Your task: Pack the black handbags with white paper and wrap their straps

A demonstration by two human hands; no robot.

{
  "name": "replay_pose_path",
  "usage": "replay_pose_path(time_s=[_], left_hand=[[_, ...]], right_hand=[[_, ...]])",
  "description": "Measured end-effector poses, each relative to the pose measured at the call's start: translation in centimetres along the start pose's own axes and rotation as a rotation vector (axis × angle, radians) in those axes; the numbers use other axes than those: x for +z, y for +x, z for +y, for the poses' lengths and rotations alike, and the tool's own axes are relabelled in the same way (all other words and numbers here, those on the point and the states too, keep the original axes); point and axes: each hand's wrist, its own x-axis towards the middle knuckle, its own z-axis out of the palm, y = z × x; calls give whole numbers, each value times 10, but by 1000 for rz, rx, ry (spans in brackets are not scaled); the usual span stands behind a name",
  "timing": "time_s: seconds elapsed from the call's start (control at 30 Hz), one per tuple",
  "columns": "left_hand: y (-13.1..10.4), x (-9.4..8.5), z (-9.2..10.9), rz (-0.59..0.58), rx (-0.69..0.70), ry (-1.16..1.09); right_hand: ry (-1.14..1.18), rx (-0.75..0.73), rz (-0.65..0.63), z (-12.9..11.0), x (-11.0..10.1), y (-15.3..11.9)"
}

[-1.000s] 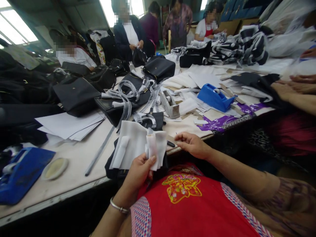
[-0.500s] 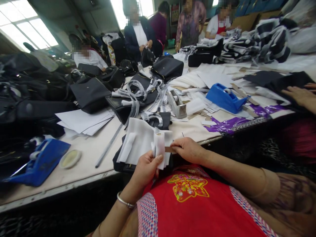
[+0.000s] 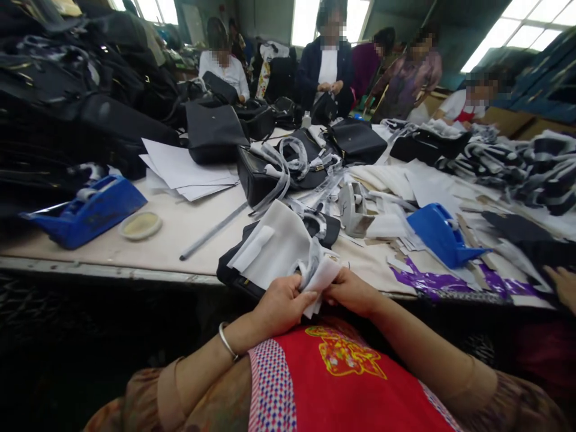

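Observation:
At the table edge in front of me lies a black bag [image 3: 229, 267] with white foam sheet [image 3: 274, 240] spread over it. My left hand [image 3: 283, 305] is closed on a folded piece of the white sheet [image 3: 324, 276], thumb on top. Beside it, my right hand [image 3: 353, 292] pinches the right edge of that folded piece; its fingertips are partly hidden behind the sheet. A clear-wrapped strap [image 3: 310, 264] shows between the layers near my left fingers. A small black piece with a wrapped handle [image 3: 321, 225] lies just behind the bag.
Blue tape dispensers stand at left [image 3: 90, 210] and right [image 3: 438, 234], a grey dispenser [image 3: 355, 210] between them. A round dish [image 3: 140, 225], a wrapped rod [image 3: 213, 231], white sheets [image 3: 189, 171] and black bags [image 3: 216, 129] are around. A co-worker's hand [image 3: 562, 288] is at far right.
The view has turned right. My right hand has moved in against the folded white sheet; the brown strip it held is out of sight. The folded piece now leans right.

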Motion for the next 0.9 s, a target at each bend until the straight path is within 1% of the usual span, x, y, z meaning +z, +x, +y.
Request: replay_pose_path(time_s=[0.07, 0.17, 0.23, 0.33, 0.4, 0.47, 0.57, 0.63, 0.73, 0.8, 0.9], left_hand=[[0, -1, -4, 9, 19, 29], [1, -1, -9, 35, 39, 39], [2, -1, -11, 45, 45, 25], [3, -1, -13, 43, 66, 16], [3, -1, -13, 40, 85, 16], [3, -2, -14, 39, 100, 18], [2, -3, -16, 52, 122, 54], [1, -4, -17, 63, 123, 80], [2, -5, -18, 72, 118, 92], [2, -5, -18, 73, 133, 98], [2, -4, -17, 73, 153, 100]], right_hand=[[-12, 46, 8, 3, 1, -3], [5, 82, 98, 12, 0, -1], [35, 74, 141, 14, 0, 2], [64, 15, 160, 4, 4, 9], [111, -30, 128, -6, 10, 12], [201, -24, 77, -11, 15, 14], [340, 62, 0, -8, 15, 10], [432, 108, -82, -2, 13, 4], [564, 120, -200, 1, 15, -5], [624, 115, -185, -1, 21, -9], [661, 107, -61, -3, 35, -9]])
